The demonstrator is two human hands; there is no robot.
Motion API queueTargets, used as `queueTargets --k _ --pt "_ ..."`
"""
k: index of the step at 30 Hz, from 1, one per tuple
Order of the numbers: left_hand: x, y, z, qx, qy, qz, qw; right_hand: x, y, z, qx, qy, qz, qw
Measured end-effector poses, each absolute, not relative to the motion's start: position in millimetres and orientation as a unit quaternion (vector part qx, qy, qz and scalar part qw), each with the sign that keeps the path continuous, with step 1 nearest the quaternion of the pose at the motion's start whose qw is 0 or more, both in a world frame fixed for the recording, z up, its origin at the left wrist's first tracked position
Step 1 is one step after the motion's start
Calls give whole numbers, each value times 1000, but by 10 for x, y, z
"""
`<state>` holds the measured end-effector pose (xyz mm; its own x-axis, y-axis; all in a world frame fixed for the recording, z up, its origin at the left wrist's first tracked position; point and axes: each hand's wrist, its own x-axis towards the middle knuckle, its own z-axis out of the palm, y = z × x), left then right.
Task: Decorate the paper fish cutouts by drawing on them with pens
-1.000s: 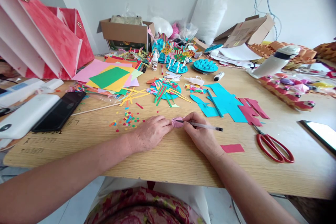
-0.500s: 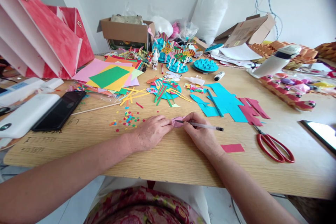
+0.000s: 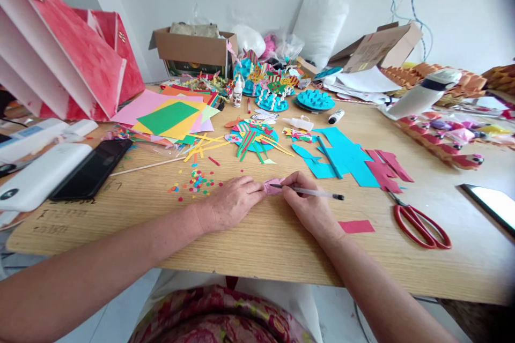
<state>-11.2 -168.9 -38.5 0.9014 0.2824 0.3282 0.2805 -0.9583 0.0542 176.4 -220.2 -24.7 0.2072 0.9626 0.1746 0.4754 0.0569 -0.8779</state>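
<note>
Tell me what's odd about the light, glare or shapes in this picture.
Head view: soft light, no sharp shadows standing out on the table; head view: bright white glare or a lit screen, I cannot tell which, on the slab at right; head view: right corners blurring into black, forearms looking stretched; head view: marks on the pink paper too small to read.

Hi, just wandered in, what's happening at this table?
A person is marking a small pink paper piece. The right hand holds a pen with its tip at the paper, while the left hand touches the paper's left end. Red-handled scissors lie to the right, and colorful paper dots are scattered beyond the left hand.
</note>
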Motion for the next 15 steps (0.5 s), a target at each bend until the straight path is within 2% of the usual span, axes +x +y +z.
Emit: queueTargets --k 15 --pt "-117 -1685 -395 975 141 172 -2 1793 -2208 -293 -636 -573 258 447"
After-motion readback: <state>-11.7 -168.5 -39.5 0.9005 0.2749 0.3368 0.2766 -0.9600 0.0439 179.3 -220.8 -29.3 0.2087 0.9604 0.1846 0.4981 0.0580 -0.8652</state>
